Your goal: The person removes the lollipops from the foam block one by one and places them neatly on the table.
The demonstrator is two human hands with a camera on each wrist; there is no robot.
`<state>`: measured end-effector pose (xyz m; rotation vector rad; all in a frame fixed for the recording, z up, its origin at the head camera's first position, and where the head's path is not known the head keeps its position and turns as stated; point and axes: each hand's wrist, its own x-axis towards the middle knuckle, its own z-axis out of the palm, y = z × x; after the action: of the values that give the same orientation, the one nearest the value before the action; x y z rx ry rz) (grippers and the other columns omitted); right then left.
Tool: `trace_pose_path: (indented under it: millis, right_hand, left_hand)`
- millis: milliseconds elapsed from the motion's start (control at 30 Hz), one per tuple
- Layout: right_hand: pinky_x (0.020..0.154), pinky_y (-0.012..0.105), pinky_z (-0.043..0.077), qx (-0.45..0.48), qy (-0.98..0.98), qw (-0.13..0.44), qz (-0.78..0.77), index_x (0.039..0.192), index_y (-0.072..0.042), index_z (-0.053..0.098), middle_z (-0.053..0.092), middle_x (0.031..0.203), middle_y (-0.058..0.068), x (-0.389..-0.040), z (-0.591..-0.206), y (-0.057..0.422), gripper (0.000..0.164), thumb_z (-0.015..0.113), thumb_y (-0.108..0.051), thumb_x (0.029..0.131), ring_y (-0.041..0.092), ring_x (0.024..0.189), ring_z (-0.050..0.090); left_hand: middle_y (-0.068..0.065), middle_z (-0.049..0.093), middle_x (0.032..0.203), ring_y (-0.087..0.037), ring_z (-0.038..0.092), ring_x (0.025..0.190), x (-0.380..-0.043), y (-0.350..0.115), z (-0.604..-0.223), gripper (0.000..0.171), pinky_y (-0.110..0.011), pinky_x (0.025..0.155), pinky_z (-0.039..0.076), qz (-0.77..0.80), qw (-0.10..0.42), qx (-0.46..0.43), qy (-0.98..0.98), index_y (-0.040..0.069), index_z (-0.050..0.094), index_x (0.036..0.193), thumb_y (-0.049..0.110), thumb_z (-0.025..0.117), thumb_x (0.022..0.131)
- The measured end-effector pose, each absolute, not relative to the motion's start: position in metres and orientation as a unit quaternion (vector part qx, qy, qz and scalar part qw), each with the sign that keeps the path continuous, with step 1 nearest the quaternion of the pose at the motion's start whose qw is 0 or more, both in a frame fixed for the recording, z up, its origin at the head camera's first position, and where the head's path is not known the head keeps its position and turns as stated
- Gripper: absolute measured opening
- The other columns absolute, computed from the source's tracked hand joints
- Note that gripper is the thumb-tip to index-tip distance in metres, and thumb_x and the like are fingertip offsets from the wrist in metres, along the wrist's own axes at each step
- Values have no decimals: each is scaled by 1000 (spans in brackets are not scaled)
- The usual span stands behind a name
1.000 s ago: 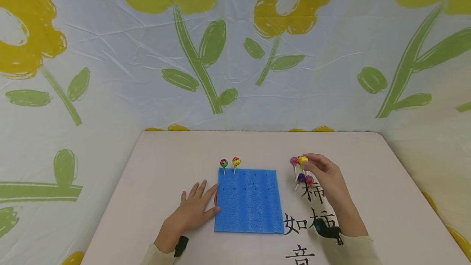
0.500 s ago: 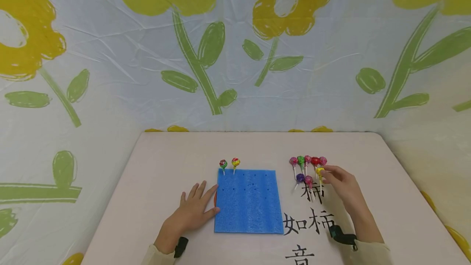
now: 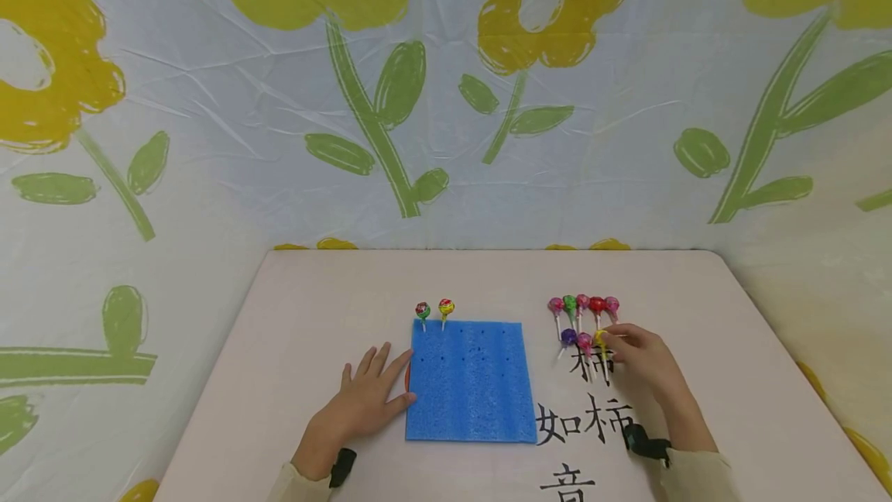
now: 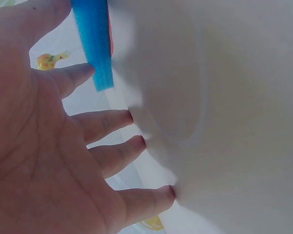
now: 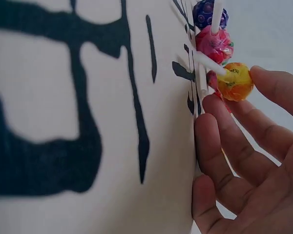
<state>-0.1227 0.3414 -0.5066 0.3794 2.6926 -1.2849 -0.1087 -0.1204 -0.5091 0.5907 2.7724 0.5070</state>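
Observation:
My right hand [image 3: 648,359] pinches the yellow lollipop [image 5: 237,82] by its wrapped head, between thumb and fingertips, low over the table. A purple lollipop [image 3: 568,337] and a pink lollipop [image 3: 584,341] lie just left of it. Behind these is a row of several lollipops, among them a green lollipop [image 3: 570,304] and a red lollipop [image 3: 597,304]. With fingers spread on the table, my left hand [image 3: 369,401] touches the left edge of a blue foam block [image 3: 470,401]. Two lollipops stand in the block's back left part, one red-green [image 3: 423,311] and one red-yellow [image 3: 447,307].
Small dark holes mark the rear half of the foam block. Something orange-red [image 3: 408,376] peeks out at its left side. Large black characters [image 3: 559,424] are printed on the pale table [image 3: 334,285]. A flowered cloth [image 3: 592,200] hangs behind and at both sides.
My right hand has carried the yellow lollipop from over the back row rightward, then down toward the front, to the right end of the front row. My left hand has stayed put.

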Motion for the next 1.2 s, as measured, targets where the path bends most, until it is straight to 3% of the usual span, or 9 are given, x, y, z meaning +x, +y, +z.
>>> trace_pose_path:
  millis: [467,833,1067,1200]
  right_hand:
    - [58,23,42,136,904,77,-397,118,-6,56,57,112,20,-125,-509,338,52,50,-50,90,28,87,56]
    - [65,33,45,147,912,76,-375,123,-7,52,55,111,20,-123,-507,339,56,46,-52,91,27,86,55]
    - [70,44,48,124,921,17,-368,123,-8,53,54,113,21,-119,-486,327,57,46,-54,91,34,96,52]
    - [68,40,47,83,918,-21,-387,120,-9,56,57,108,17,-122,-471,312,52,48,-51,91,32,93,53]
  left_hand:
    - [-15,17,150,-40,12,135,-108,-121,-507,70,-70,95,10,178,132,206,953,28,24,147,59,46,88]
    - [-16,17,150,-40,12,135,-108,-120,-508,70,-71,94,11,176,131,207,953,28,24,147,59,46,88]
    - [-16,17,150,-40,12,135,-108,-120,-508,70,-71,94,11,177,133,207,953,28,24,147,58,47,88]
    - [-16,18,150,-40,12,135,-109,-120,-508,70,-71,94,11,175,133,206,953,28,25,147,58,47,88]
